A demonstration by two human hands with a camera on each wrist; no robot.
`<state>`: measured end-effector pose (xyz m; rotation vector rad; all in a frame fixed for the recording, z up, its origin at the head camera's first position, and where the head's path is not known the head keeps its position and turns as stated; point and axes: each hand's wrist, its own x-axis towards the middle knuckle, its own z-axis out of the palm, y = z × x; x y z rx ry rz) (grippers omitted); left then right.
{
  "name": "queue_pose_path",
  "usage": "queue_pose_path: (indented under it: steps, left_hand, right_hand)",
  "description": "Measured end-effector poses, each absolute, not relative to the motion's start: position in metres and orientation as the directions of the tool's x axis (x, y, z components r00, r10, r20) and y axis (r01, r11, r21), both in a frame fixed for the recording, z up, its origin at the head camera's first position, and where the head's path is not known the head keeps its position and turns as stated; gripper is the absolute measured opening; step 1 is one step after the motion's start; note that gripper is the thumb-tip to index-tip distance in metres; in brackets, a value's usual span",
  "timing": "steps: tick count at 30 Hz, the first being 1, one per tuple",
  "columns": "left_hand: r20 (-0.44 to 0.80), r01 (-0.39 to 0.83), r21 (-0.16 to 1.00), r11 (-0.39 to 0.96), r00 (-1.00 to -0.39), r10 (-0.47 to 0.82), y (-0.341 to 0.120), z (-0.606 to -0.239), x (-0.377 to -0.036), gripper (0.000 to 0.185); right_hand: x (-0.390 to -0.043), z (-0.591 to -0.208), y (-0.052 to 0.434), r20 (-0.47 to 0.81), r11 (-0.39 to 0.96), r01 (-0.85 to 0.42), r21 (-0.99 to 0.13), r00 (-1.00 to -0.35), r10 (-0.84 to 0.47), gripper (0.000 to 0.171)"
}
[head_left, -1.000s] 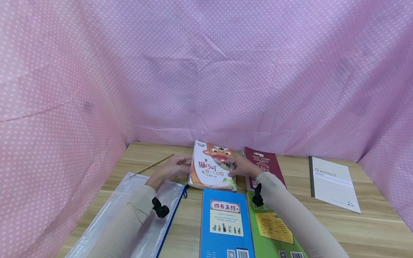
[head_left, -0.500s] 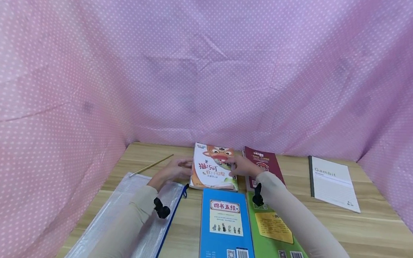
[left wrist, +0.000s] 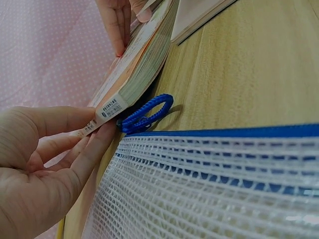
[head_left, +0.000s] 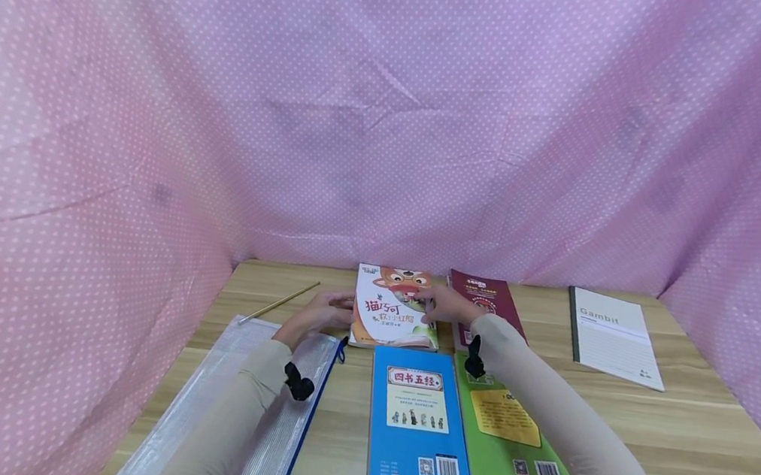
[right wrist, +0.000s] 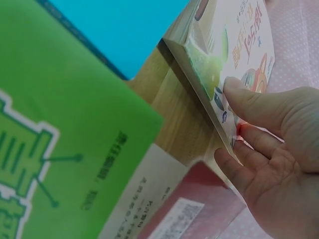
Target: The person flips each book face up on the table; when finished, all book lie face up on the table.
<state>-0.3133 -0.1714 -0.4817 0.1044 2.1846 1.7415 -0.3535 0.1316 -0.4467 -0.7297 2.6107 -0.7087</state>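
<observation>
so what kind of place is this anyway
Probably a makeshift recording booth rather than a lived-in room: pink dotted cloth walls in a wooden desk, where books and a notebook lie spread out flat.

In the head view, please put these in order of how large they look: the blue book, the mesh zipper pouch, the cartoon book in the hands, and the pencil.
1. mesh zipper pouch, though nearer the camera
2. blue book
3. cartoon book, lying farther away
4. pencil
</observation>
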Motion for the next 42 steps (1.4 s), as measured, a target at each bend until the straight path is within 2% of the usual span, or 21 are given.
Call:
queue_pose_path:
  steps: [8, 19, 42]
  left_hand:
    - [-0.245, -0.175, 0.941, 0.289, -0.943, 0.227, -0.1692, -0.4785, -0.3127, 0.062]
    - [-0.240, -0.175, 0.944, 0.279, -0.946, 0.219, -0.1682, -0.4785, -0.3125, 0.062]
    - [-0.236, -0.151, 0.933, 0.328, -0.942, 0.237, -0.1702, -0.4791, -0.3133, 0.061]
  right_hand:
    - [-0.3522, -0.4446, 0.1301, -0.183, 0.751, -0.396, -0.529, -0.811, -0.556, 0.058]
    - [-0.3484, -0.4440, 0.1278, -0.175, 0.767, -0.387, -0.512, -0.827, -0.534, 0.059]
    - [-0.3491, -0.4437, 0.1280, -0.141, 0.727, -0.444, -0.523, -0.796, -0.588, 0.056]
